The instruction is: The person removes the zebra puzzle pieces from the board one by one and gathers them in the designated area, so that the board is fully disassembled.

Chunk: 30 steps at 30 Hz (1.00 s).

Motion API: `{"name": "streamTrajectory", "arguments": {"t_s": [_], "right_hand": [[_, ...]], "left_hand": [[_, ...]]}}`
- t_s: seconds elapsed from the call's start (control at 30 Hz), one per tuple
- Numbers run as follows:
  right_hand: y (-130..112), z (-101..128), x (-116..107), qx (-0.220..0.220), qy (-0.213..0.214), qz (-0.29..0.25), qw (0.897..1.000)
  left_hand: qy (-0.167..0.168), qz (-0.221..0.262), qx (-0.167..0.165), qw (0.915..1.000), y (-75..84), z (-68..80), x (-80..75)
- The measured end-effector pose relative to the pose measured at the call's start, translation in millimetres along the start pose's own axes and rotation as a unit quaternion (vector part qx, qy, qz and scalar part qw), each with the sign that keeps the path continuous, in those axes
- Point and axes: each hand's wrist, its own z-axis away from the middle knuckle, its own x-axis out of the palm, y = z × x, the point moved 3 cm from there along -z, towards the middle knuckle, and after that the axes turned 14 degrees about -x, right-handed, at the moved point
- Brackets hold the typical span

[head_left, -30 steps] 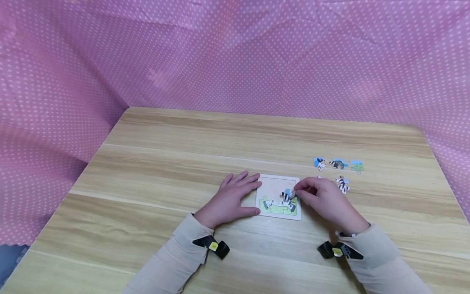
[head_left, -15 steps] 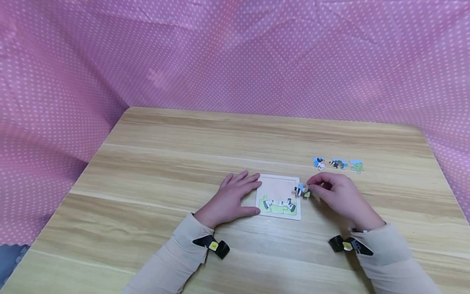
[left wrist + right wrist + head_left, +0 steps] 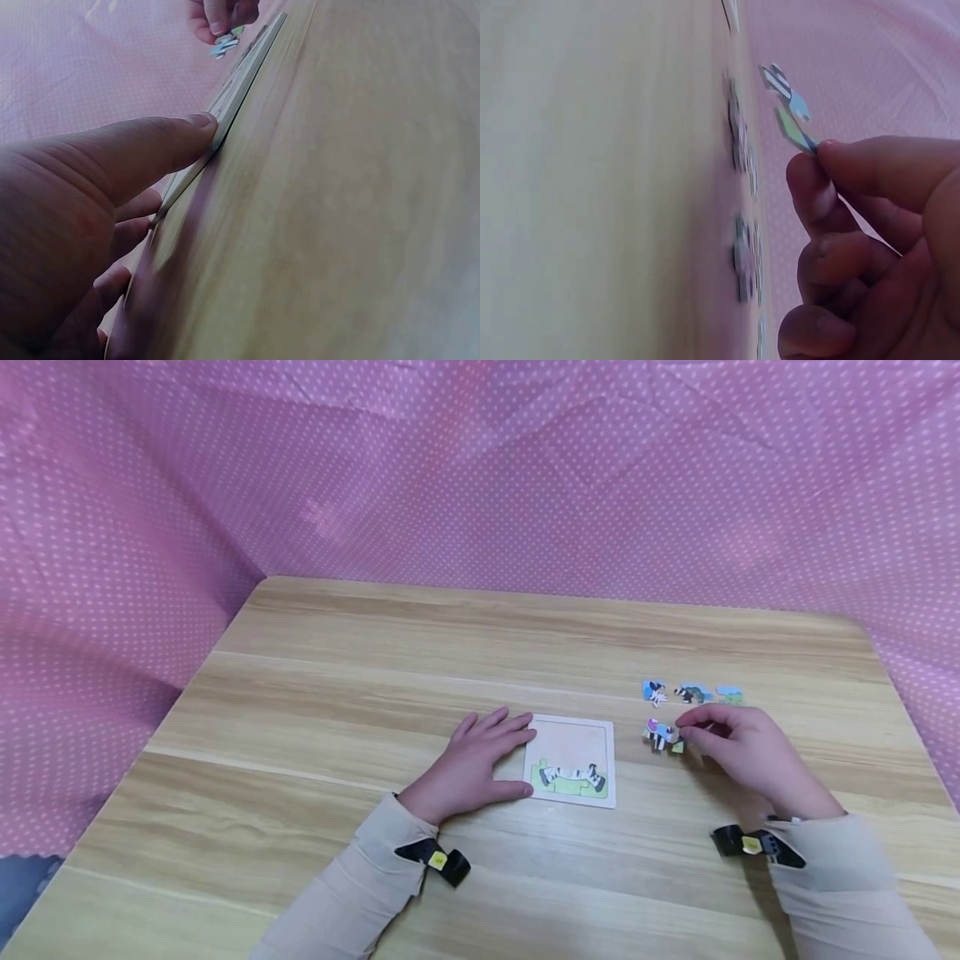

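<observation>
Wooden table bears puzzle board and, apparently, three loose pieces.

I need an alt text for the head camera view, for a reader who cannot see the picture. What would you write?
A person's right hand pinches a small puzzle piece above a wooden table, to the right of a square puzzle board. The left hand rests flat against the board's left edge. Three loose pieces lie farther back, before a pink dotted cloth.

pink white-dotted cloth, light wood-grain table, green-and-striped puzzle board, beige sleeves
</observation>
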Motion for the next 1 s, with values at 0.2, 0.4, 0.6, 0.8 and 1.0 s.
{"name": "streamTrajectory", "arguments": {"t_s": [0.2, 0.4, 0.6, 0.8, 1.0], "right_hand": [[18.6, 8.7, -10.6, 0.017, 0.019, -0.01, 1.0], [33.4, 15.1, -19.9, 0.043, 0.046, -0.017, 0.998], [45.8, 21.2, -28.1, 0.059, 0.055, -0.005, 0.997], [56.4, 27.7, -35.9, 0.065, 0.065, -0.001, 0.996], [63.1, 29.3, -38.8, 0.081, 0.062, 0.011, 0.995]], "left_hand": [[-0.001, 0.002, 0.0, 1.0, 0.5, -0.8, 0.2], [-0.002, 0.001, -0.002, 1.0, 0.1, -0.8, 1.0], [-0.005, -0.002, -0.001, 1.0, 0.9, -0.5, 0.7], [-0.005, 0.0, 0.001, 1.0, 1.3, -0.5, -0.1], [-0.003, -0.002, -0.001, 1.0, 0.5, -0.7, -0.3]]}}
